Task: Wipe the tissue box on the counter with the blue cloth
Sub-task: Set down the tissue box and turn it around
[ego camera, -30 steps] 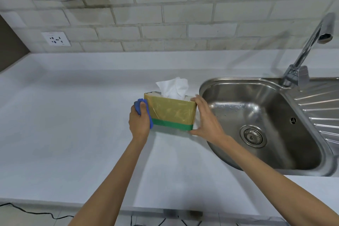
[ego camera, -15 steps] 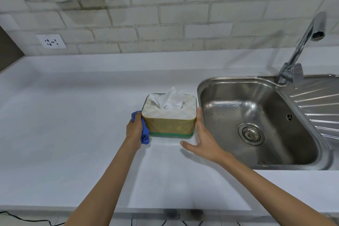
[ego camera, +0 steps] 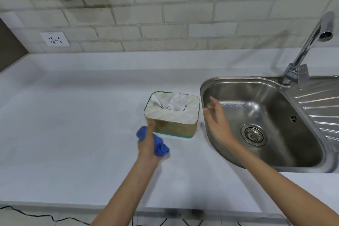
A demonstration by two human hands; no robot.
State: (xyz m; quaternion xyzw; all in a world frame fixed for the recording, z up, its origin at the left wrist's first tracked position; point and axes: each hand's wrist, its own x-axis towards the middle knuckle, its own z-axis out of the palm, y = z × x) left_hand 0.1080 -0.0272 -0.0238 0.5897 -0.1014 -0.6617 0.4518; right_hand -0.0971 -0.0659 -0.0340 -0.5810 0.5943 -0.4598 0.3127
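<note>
The tissue box (ego camera: 172,113) stands upright on the white counter (ego camera: 73,124), just left of the sink. It has a quilted cream lid, gold sides, a green base and a white tissue sticking out of the top. My left hand (ego camera: 148,145) is at the box's near left corner, closed around the bunched blue cloth (ego camera: 157,143), and its thumb touches the box's corner. My right hand (ego camera: 216,121) hovers to the right of the box over the sink's rim, fingers spread, not touching the box.
A steel sink (ego camera: 260,124) with a drain and a ribbed draining board lies at the right, with a tall tap (ego camera: 304,51) behind it. A tiled wall with a socket (ego camera: 55,39) runs along the back. A black cable (ego camera: 36,216) lies below the counter's front edge.
The box was held tilted a second ago and now stands flat on the counter. My right hand has let go and moved off to the right. My left hand with the cloth has slid toward the near corner.
</note>
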